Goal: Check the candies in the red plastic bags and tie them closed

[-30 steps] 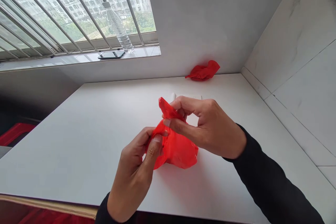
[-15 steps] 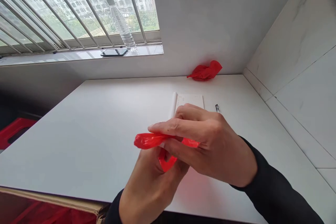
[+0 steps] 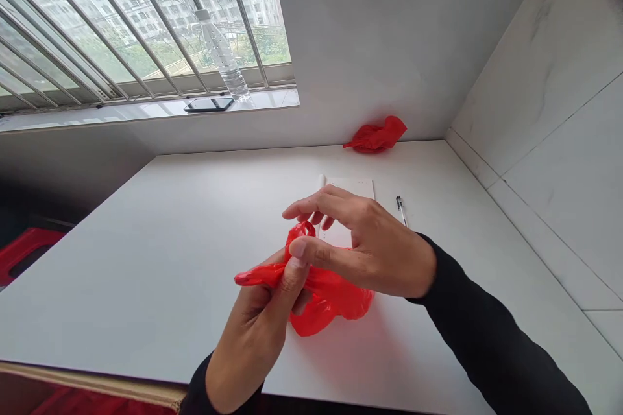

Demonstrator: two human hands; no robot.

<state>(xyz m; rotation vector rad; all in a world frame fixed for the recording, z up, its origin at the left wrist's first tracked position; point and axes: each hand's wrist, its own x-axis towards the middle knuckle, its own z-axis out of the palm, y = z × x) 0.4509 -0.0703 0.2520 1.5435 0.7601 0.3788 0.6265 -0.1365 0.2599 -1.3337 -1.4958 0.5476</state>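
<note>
A red plastic bag (image 3: 335, 298) is gathered between my hands above the white table (image 3: 195, 259). My left hand (image 3: 260, 327) pinches it between thumb and fingers, and a twisted end pokes out to the left. A small loop of the bag rises above my left thumb. My right hand (image 3: 363, 233) is over the bag, its fingers spread apart and its thumb touching the bag beside the left thumb. Behind the right hand lies an open notepad (image 3: 357, 187), partly hidden, with a pen (image 3: 400, 209) to its right.
Another crumpled red bag (image 3: 374, 136) lies at the table's back edge by the wall. A water bottle (image 3: 224, 58) and a phone (image 3: 209, 104) are on the windowsill. At lower left a cardboard box (image 3: 121, 389) holds red material; a red stool (image 3: 29, 249) stands beyond.
My right hand has opened from its pinch and shifted slightly right. The bag's body now hangs in view on the right, and my left hand has moved a little left, still gripping it.
</note>
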